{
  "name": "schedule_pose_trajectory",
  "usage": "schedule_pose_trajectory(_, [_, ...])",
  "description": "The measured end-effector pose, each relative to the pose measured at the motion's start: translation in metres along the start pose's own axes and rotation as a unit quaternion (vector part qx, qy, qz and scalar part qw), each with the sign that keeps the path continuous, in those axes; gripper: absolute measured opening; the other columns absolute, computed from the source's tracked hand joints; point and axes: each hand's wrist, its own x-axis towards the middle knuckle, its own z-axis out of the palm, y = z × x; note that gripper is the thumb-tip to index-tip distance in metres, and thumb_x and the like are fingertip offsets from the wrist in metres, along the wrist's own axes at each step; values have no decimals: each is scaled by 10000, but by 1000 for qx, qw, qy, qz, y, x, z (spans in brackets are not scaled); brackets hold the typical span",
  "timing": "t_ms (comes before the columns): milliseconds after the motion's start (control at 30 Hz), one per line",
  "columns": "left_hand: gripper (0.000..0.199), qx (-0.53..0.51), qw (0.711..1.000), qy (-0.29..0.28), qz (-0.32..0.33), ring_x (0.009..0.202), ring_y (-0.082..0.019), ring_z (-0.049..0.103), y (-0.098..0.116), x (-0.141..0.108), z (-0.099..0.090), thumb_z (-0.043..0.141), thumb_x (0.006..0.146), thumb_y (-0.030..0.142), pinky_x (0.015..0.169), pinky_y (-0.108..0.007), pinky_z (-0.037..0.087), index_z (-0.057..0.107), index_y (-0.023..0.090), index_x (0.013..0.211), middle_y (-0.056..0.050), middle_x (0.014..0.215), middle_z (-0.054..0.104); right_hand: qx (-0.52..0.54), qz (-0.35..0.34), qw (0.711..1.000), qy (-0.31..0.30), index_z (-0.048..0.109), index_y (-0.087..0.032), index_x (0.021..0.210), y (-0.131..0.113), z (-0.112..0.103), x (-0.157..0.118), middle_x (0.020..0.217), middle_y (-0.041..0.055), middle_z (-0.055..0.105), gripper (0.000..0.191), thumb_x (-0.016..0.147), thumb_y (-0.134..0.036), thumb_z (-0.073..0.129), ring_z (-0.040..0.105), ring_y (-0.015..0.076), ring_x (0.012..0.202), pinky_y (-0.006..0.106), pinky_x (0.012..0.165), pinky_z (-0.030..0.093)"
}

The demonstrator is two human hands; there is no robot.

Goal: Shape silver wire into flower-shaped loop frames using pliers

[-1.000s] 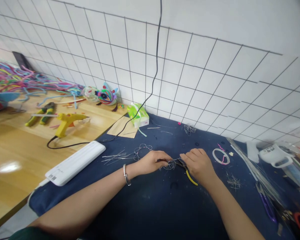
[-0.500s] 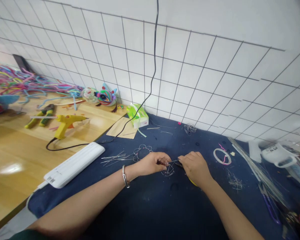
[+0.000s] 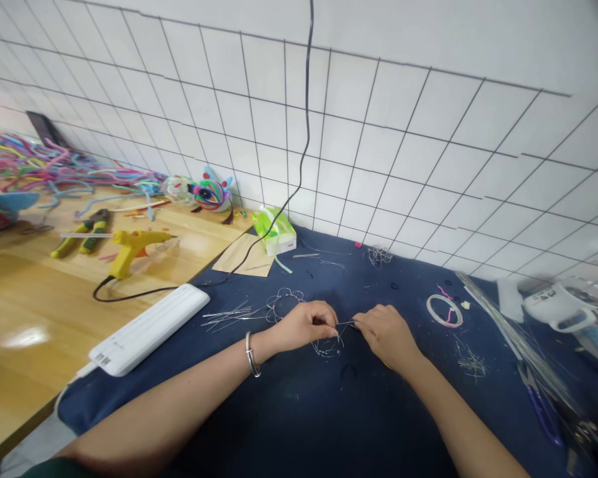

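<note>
My left hand [image 3: 315, 322], with a silver bangle at the wrist, pinches a bent wire piece [image 3: 327, 349] whose thin loops hang below the fingers. A straight stretch of wire runs from it toward my right hand [image 3: 386, 332]. That hand is closed round pliers; only a bit of yellow handle [image 3: 387, 365] shows under the palm, and the jaws are mostly hidden. Just beyond my left wrist lies a flower-shaped wire ring [image 3: 284, 304] with small reddish beads. Several straight wire lengths [image 3: 229, 316] lie to the left of it on the dark blue cloth [image 3: 289, 411].
A white power strip [image 3: 149, 328] and a yellow glue gun [image 3: 132, 249] are at left, near yellow-green pliers [image 3: 82, 236]. A tissue pack [image 3: 275, 231] stands at the back. To the right are a tape roll [image 3: 444, 311], wire scraps [image 3: 471, 362], purple-handled scissors [image 3: 543, 415] and a white mug [image 3: 561, 309].
The wire piece has turned and sits slightly further left under my left fingers. My right hand has shifted very little and stays closed.
</note>
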Motion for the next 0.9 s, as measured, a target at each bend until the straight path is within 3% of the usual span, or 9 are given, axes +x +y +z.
schedule_pose_trajectory(167, [129, -8, 999, 9, -51, 583, -101, 548, 2, 0, 1, 583, 767, 260, 551, -212, 426, 540, 141, 790, 9, 642, 574, 46, 9, 999, -2, 640, -226, 900, -2, 1, 0, 729, 12, 636, 183, 877, -238, 459, 504, 141, 721, 278, 684, 322])
schedule_pose_trajectory(300, [82, 26, 998, 29, -39, 631, -101, 534, 5, 0, 0, 585, 754, 224, 597, -215, 418, 561, 146, 750, 6, 681, 583, 89, 20, 996, 2, 635, -227, 876, -5, 0, 1, 725, -1, 634, 173, 875, -229, 463, 518, 131, 702, 269, 687, 363])
schedule_pose_trajectory(633, [101, 8, 997, 19, -69, 627, -103, 564, 4, 0, 6, 520, 791, 232, 607, -221, 425, 576, 148, 801, 14, 676, 564, 174, 55, 983, 25, 625, -221, 835, -10, 3, 1, 748, 5, 628, 192, 883, -245, 440, 533, 136, 716, 279, 709, 412])
schedule_pose_trajectory(800, [89, 1, 996, 49, -81, 558, -88, 553, -1, 1, 9, 523, 788, 244, 541, -202, 415, 522, 154, 781, 40, 637, 505, 220, 80, 971, 36, 571, -214, 1036, -13, 12, -1, 813, 27, 598, 237, 849, -332, 489, 538, 138, 739, 268, 675, 436])
schedule_pose_trajectory(900, [92, 9, 995, 57, -83, 554, -86, 553, -4, 1, 9, 516, 795, 249, 531, -197, 409, 514, 157, 789, 38, 641, 507, 299, 103, 948, 29, 556, -222, 1072, -14, 19, -2, 821, 18, 589, 313, 784, -346, 563, 530, 132, 707, 261, 645, 438])
